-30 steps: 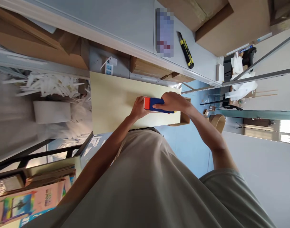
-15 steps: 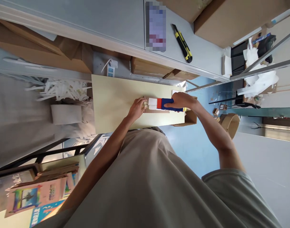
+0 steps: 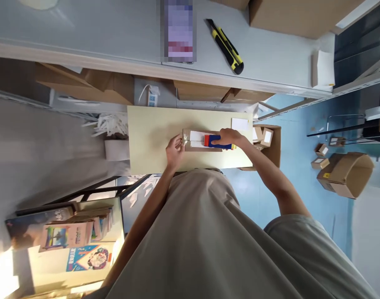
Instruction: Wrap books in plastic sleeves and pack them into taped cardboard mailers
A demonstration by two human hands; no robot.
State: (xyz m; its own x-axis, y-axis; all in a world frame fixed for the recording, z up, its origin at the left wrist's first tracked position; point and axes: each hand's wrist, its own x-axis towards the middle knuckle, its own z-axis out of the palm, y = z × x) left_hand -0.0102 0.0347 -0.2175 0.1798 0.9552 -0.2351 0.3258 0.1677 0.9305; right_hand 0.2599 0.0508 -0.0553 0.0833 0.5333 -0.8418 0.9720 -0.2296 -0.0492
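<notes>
A small flat cardboard box with a white label on top lies on the pale yellow board in front of me. Shiny clear tape covers its left end. My left hand is at that end, fingers curled against the box's edge. Wrapped around a blue and red tape dispenser, my right hand holds it low over the right part of the box. The palm side of the right hand is hidden.
A white card lies at the board's right end, beside an open carton holding small boxes. On the grey shelf beyond are a yellow-black utility knife and a blurred phone-like rectangle. Books stand lower left.
The view has shifted. My left hand has moved from pinching the tape at the box's left end to just outside that edge. The dispenser stays over the box in my right hand.
</notes>
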